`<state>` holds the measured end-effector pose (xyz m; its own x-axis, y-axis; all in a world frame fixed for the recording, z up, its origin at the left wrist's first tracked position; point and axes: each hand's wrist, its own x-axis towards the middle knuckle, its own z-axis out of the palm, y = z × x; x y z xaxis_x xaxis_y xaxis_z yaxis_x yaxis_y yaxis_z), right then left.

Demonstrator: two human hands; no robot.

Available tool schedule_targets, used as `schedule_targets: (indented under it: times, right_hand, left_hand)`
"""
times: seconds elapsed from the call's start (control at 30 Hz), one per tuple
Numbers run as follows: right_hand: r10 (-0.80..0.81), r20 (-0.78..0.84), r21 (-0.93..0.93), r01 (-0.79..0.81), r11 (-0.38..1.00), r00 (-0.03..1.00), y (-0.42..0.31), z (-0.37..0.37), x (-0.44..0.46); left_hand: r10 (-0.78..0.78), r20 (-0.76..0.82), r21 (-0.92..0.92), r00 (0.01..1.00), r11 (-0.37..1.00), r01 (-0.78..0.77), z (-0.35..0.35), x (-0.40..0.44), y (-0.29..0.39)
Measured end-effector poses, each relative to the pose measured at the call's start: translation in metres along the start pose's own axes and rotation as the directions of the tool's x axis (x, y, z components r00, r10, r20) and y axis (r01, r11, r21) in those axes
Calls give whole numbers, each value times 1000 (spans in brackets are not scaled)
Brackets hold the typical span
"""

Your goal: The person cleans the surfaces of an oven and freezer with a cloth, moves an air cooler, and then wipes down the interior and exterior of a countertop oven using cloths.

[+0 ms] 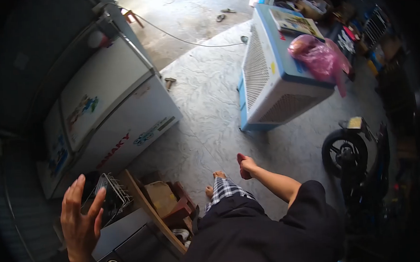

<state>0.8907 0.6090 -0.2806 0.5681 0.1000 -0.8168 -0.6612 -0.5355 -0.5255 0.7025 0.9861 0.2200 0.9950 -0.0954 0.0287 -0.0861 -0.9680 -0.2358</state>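
Observation:
My left hand [81, 218] is raised at the lower left, its fingers apart and nothing in them, nearest to a wire rack [116, 190]. Near the middle, my right hand [248, 166] is closed around a dark red object [241, 160], which shows above and below the fingers; what it is cannot be made out. Bare feet [217, 174] and checked trousers [226, 189] show below, to the left of my right hand.
A white chest freezer [138, 116] stands left. A blue and white air cooler [283, 75] bears a pink plastic bag [316, 56]. A motorbike wheel [344, 152] is at right. A wooden shelf [152, 212] with boxes is at lower left; a cable [186, 41] crosses the floor.

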Motion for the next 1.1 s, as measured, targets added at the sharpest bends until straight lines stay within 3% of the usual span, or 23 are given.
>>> schedule_targets:
  times: [0.03, 0.1, 0.17, 0.27, 0.33, 0.4, 0.47, 0.53, 0.57, 0.6, 0.67, 0.7, 0.73, 0.8, 0.83, 0.87, 0.9, 0.93, 0.97, 1.0, 1.1]
  right_hand:
    - [11, -17, 10, -10, 1000, 1000, 8, -10, -5]
    - [-44, -58, 241, 56, 969, 997, 15, -26, -16]
    - [-138, -61, 388, 151, 909, 989, -16, -20, -47]
    - [-371, -9, 634, 292, 716, 929, -81, 4, -101]
    - [-444, -5, 632, 347, 693, 896, -120, 24, -138]
    - [-530, 223, 754, 201, 626, 818, -142, 46, -159]
    - [-682, 417, 842, 28, 539, 601, -178, 53, -225]
    - [-648, 463, 848, -88, 523, 605, -190, 64, -257]
    - [-672, 473, 798, 45, 600, 569, -190, 60, -263]
    - [-675, 467, 800, 51, 597, 572, -183, 55, -255]
    - [-632, 607, 566, 297, 769, 482, -165, 39, -229]
    - [-627, 620, 391, 506, 768, 472, -165, 30, -226]
    - [-649, 610, 279, 643, 713, 455, -170, 19, -234]
    - [-696, 491, -88, 825, 558, 523, -171, -13, -240]
    - [-797, 340, -244, 865, 438, 499, -172, -36, -231]
    - [-883, 194, -409, 854, 323, 427, -178, -64, -220]
    - [-906, 10, -525, 773, 355, 422, -192, -99, -221]
    - [-939, -200, -651, 678, 340, 279, -195, -138, -201]
    - [-958, -280, -821, 500, 275, 68, -208, -175, -195]
    - [-937, -343, -896, 320, 308, -58, -214, -213, -189]
    - [-846, -524, -851, 112, 514, -97, -223, -303, -168]
  left_hand:
    - [34, -11, -24, 999, 999, -34, 5, 15, 1]
    - [100, -43, -89, 994, 991, -104, 15, 41, 6]
    - [186, -56, -145, 981, 971, -192, 24, 64, 19]
    - [386, -84, -211, 919, 894, -395, 48, 90, 36]
    - [460, -30, -276, 888, 850, -449, 70, 100, 50]
    - [499, -36, -408, 866, 784, -468, 84, 104, 68]
    - [512, -50, -482, 857, 740, -470, 108, 103, 86]
    - [511, -134, -589, 849, 648, -482, 139, 103, 97]
    - [475, -196, -653, 858, 589, -475, 153, 102, 99]
    - [435, -252, -709, 864, 525, -471, 159, 102, 99]
    - [400, -257, -733, 880, 512, -447, 150, 98, 106]
    - [337, -267, -811, 903, 429, -399, 161, 93, 110]
    - [271, -265, -875, 925, 336, -349, 165, 88, 114]
    - [178, -274, -898, 945, 305, -318, 166, 80, 120]
    - [74, -197, -946, 978, 249, -209, 172, 76, 116]
    - [-26, -109, -978, 994, 181, -103, 179, 71, 112]
    - [-100, -120, -980, 988, 174, -101, 189, 66, 109]
    - [-176, -129, -981, 976, 167, -99, 204, 58, 105]
    - [-253, 58, -997, 966, -67, 42, 222, 45, 104]
    - [-329, 132, -989, 935, -108, 102, 214, 39, 107]
    - [-489, 252, -967, 835, -162, 197, 227, 30, 119]
